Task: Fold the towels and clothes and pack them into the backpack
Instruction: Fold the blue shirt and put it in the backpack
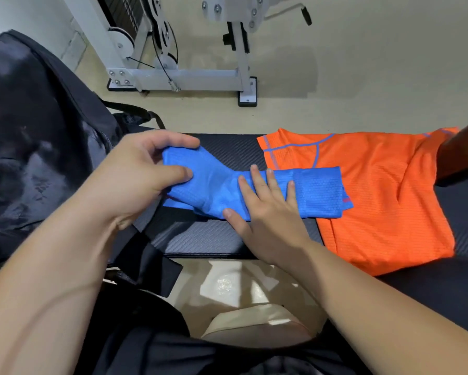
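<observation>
At the far left the black backpack slumps against the end of the worktop, close enough, I judge, for a folded piece to go straight in. Next comes the left hand: its grip is closed on the left end of the blue garment, thumb on top and fingers curled over the far edge, lifting that end slightly, likely to turn it over toward the middle. The blue garment lies as a narrow, already doubled strip across the worktop, its right end overlapping the orange shirt. The right hand rests flat on the strip's middle, fingers straight and spread, gripping nothing; it seems to pin the cloth so the fold line does not slide. The orange shirt lies spread out and unfolded on the right, waiting its turn.
</observation>
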Demonstrator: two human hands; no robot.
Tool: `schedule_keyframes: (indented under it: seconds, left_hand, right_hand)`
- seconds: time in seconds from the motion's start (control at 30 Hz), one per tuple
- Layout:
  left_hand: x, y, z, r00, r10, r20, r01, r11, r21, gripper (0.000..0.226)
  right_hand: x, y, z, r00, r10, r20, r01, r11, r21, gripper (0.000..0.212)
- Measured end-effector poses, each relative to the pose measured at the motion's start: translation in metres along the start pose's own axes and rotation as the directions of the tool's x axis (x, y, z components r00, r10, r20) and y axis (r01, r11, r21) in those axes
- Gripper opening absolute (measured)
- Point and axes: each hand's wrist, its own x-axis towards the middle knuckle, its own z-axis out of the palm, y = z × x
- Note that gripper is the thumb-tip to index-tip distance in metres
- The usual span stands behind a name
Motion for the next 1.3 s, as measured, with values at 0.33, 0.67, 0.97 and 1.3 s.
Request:
schedule_keyframes:
  seconds: [0.33, 0.67, 0.97, 1.3]
  left_hand:
    - [0.043, 0.015, 0.138, 0.980, 0.022, 0.197, -0.084, 0.946, 0.314, 0.039]
    - [0.046, -0.015, 0.190, 0.959, -0.011, 0.284, -0.039, 0.985, 0.169, 0.052]
    - [0.035, -0.033, 0.167, 0.890, 0.454, -0.030, -0.391, 0.796, 0.462, 0.017]
    - [0.033, -0.093, 0.198, 0.912, 0.264, 0.313, -0.381, 0.264, 0.886, 0.079]
  right_hand:
    - [-0.019, 0.114, -0.087, 0.994, 0.049, -0.101, -0.037, 0.992, 0.117, 0.084]
    - [-0.030, 0.152, -0.065, 0.970, 0.048, -0.239, 0.063, 0.897, 0.437, 0.072]
    - [-0.013, 0.153, -0.057, 0.950, 0.088, -0.299, 0.038, 0.919, 0.391, 0.028]
    - [-0.014, 0.155, -0.062, 0.948, -0.068, -0.311, 0.076, 0.997, 0.013, 0.047]
